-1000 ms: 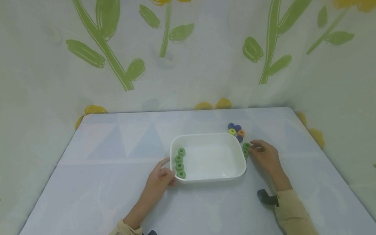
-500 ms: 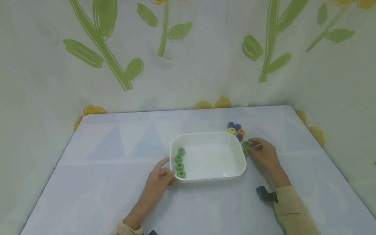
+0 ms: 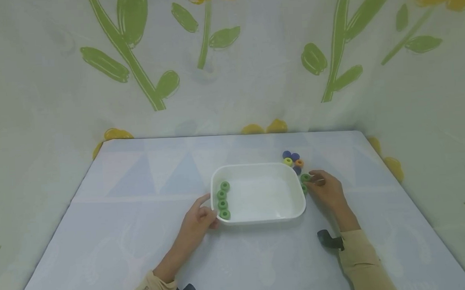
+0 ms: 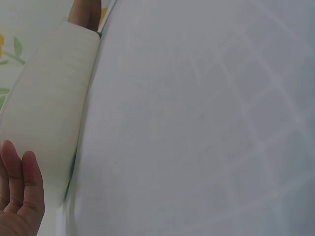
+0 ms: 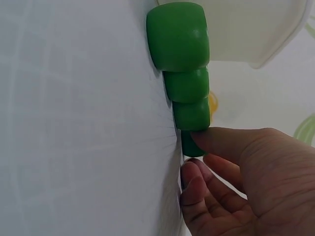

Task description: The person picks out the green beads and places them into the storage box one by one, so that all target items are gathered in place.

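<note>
While the person's left hand [image 3: 198, 219] is resting against the near left corner of the white plastic tub [image 3: 259, 217], its thumb is lying along the rim and its other fingers [image 4: 19, 182] are lying straight and close together against the tub's outside wall. Four green foam rings [image 3: 222, 200] are sitting in a line inside the tub, right along its left wall. The tub is standing in the middle of the pale blue table [image 3: 123, 236]. On the other side, the person's right hand [image 3: 327, 190] is lying on the table just beside the tub's right wall. Its thumb and first finger are pinching a green foam ring [image 5: 193, 145], and the other fingers [image 5: 194, 184] are curling loosely under it. That ring is sitting at the end of a short row of green rings [image 5: 184, 78] that are lying on the table, touching each other, along the outside of the tub's right wall. A little behind the right hand, a small bunch of coloured foam rings [image 3: 293, 161] is sitting on the table near the tub's far right corner: some dark blue ones, a yellow-green one and an orange one. Both arms are wearing tan sleeves [image 3: 362, 260]. A cloth with big green leaves and yellow flowers [image 3: 228, 58] is hanging behind the table.
</note>
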A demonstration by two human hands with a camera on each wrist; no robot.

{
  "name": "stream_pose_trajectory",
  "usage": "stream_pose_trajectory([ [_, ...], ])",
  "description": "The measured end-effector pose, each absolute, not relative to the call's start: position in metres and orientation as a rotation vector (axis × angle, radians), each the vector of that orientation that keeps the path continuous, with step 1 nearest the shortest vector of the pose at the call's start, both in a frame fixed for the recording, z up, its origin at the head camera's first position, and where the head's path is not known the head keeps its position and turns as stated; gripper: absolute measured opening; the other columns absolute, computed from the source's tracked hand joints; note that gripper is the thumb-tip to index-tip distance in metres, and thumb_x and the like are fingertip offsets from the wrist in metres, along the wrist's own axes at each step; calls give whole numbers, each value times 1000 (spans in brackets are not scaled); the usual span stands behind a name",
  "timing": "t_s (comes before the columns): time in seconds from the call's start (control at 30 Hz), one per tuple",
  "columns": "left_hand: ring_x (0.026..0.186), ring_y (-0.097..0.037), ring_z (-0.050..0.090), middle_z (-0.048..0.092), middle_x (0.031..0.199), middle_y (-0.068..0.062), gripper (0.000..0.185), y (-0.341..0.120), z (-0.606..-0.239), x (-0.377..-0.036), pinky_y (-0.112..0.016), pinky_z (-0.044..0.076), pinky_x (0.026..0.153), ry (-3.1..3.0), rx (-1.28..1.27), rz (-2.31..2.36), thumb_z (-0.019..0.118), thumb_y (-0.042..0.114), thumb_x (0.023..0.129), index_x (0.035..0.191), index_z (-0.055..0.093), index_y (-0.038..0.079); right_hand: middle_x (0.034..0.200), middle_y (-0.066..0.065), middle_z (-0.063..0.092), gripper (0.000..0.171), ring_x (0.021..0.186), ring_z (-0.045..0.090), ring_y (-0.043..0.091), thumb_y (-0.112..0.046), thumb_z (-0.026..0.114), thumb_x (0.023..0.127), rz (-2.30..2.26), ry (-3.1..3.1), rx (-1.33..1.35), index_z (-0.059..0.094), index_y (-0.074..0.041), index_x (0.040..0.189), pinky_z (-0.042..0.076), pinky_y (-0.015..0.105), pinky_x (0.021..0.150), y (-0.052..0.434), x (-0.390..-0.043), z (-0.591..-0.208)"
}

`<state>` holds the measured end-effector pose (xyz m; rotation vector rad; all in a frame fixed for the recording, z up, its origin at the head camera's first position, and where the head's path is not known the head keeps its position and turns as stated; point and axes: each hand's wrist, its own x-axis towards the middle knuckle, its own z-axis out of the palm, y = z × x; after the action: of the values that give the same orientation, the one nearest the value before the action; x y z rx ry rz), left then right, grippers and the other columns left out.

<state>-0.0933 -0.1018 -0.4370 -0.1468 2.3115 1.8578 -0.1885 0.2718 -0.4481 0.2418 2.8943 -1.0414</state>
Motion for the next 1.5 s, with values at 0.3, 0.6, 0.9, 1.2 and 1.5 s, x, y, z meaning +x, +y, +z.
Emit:
stream_pose_trajectory([
  [0.3,77,-13,67,67,82,-7,57,-102,-436,-93,-25,58,76,2319,-136,1857,59,13,97,151,40,8,128,23,63,43,117,62,40,-25,67,96,-1035,2909,213,59,-4,133,56,49,94,273,-189,-448],
  [0.6,77,-13,67,67,83,-7,58,-101,-436,-93,-26,58,76,2327,-139,1844,59,15,97,151,40,9,127,22,64,44,116,62,39,-28,67,96,-1040,2909,234,59,-5,132,55,48,93,275,-191,-450],
  [0.9,77,-13,67,68,84,-7,58,-102,-437,-93,-26,58,77,2331,-142,1836,59,15,97,151,40,10,129,22,63,48,118,61,38,-33,67,96,-1052,2894,267,58,-4,133,54,49,95,274,-190,-449],
  [1.2,78,-14,67,68,84,-8,57,-102,-436,-93,-26,57,77,2313,-129,1858,58,14,98,152,39,9,129,22,64,48,117,62,39,-32,67,95,-1102,2892,273,58,-4,133,54,49,95,273,-188,-450],
  [1.5,78,-14,67,67,84,-8,57,-102,-438,-93,-26,57,77,2316,-131,1852,58,14,98,151,40,10,129,22,64,48,116,62,38,-33,68,95,-1133,2904,271,59,-4,133,54,48,94,274,-187,-451],
])
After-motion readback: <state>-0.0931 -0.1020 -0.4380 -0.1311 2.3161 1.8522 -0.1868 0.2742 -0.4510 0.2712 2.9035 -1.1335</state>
